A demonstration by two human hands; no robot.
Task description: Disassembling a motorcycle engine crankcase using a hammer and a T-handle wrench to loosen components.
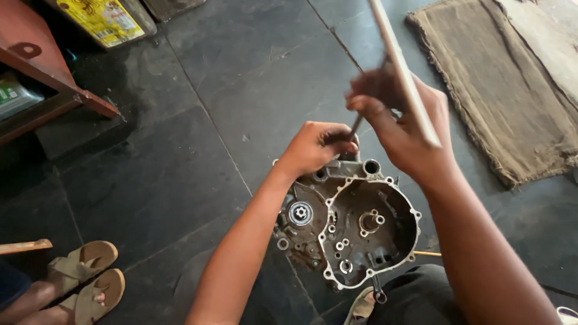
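Grey cast-metal engine case (346, 225) sits on the dark stone-tile floor (180, 150), near centre, open face up. Casing is grimy and oil-stained, with a pale, scalloped gasket rim ringed by bolt lugs. Inside: a short upright shaft stub (370, 221), small round bores, and a bearing-like ring (300, 212) in the left half.

Left hand (316, 147) is curled shut around a thin dark rod (355, 127), likely a punch or drift, standing on the case's far edge. Right hand (400, 129) is raised above it, fingers wrapped around a long pale bar (402, 72) that runs up and out of view. This hand is blurred, so it is moving.

Risks, as judged:
- Bar glancing off the rod's small head would land on the left knuckles, which sit just below.
- Rod tilted or skidding off its seat could gouge the soft gasket face or chip a lug.
- Case lies loose on hard tile, unclamped; a blow off-centre may rock or shift it.
- Oily surfaces make both grips slippery.

Surroundings: coarse brown burlap mat (512, 90), frayed edges, far right. Red-brown metal frame (54, 72) far left, with a yellow labelled container (99, 18) behind it. Another person's sandalled feet (84, 283) near left, well apart from the work. A small spanner end (378, 294) shows just near the case.
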